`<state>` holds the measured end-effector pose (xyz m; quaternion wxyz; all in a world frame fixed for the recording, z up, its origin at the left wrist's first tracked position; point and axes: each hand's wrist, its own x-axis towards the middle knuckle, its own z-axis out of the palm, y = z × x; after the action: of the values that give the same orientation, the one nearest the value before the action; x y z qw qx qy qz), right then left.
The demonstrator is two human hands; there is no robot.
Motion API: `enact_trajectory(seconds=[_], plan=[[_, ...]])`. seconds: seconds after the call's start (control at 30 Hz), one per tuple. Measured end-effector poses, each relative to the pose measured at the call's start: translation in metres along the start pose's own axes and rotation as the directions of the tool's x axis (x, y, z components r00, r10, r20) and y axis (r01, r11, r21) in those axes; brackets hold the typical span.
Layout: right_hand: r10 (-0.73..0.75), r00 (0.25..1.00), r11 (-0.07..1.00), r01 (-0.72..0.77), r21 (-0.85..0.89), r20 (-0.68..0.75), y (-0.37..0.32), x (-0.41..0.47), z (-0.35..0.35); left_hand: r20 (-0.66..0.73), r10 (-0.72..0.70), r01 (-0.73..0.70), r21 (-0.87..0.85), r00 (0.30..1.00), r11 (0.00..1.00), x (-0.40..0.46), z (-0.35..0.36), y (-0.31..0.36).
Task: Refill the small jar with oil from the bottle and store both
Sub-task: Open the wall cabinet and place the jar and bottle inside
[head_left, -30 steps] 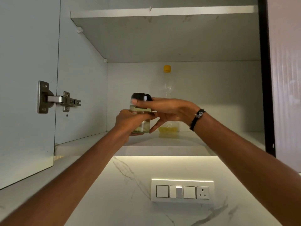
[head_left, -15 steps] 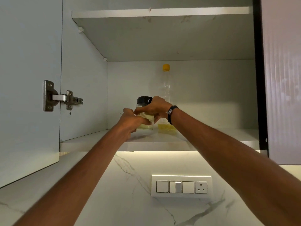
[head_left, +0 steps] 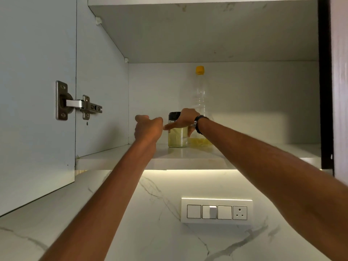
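— Glass, black-lidded: is that the small jar (head_left: pixel 177 131) on the cupboard shelf (head_left: pixel 188 157)?

— Yes. It stands upright on the shelf, pale yellow oil filling most of it, directly under the right hand (head_left: pixel 185 119).

— Is that hand gripping it?

— It lies over the jar's upper part, next to the lid, with one finger stretched straight out to the left across the glass. The thumb hangs down the jar's right side. The fingers look fairly straight, touching rather than wrapped round, though the far side of the jar is hidden.

— And the left hand (head_left: pixel 148 129)?

— Just left of the jar, apart from it, fingers loosely curled and carrying nothing. The right hand's outstretched fingertip nearly meets its knuckles.

— Where's the bottle (head_left: pixel 200 102)?

— Behind the right wrist, close beside the jar on its right. Clear plastic, yellow cap, a little yellow oil at the bottom.

— Anything further out?

— A dark wristband (head_left: pixel 198 124) on the right wrist. Well left of the left hand, a metal hinge (head_left: pixel 75 102) on the open cupboard door. Below both forearms, a white switch plate (head_left: pixel 216 211) on the marble wall.
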<state>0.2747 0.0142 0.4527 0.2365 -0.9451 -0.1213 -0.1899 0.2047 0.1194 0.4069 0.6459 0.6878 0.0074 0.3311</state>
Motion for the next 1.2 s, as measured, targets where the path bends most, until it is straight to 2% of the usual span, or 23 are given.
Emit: enact_trajectory(seconds=[0.13,0.27,0.67,1.03,1.2], plan=[[-0.122,0.992,0.985,0.124,-0.119,0.026,0.001,-0.002,-0.015,0.019,0.008,-0.007,-0.006,1.0,1.0,0.001,0.001,-0.003],[-0.265,0.964,0.923,0.263,-0.28,0.033,-0.001,0.003,-0.03,0.02,0.021,-0.021,-0.018,1.0,1.0,0.003,0.002,-0.004],[-0.288,0.957,0.821,0.225,-0.525,-0.041,0.002,0.044,-0.008,0.018,0.032,-0.032,0.001,0.999,0.999,0.006,0.001,-0.007],[-0.307,0.951,0.775,0.22,-0.593,-0.049,0.008,0.054,0.006,0.019,0.032,-0.033,0.019,0.999,0.999,0.011,0.004,-0.008],[-0.362,0.911,0.85,0.237,-0.47,-0.196,0.002,0.03,-0.019,-0.017,0.085,-0.084,0.032,0.996,0.996,0.006,0.003,-0.006]])
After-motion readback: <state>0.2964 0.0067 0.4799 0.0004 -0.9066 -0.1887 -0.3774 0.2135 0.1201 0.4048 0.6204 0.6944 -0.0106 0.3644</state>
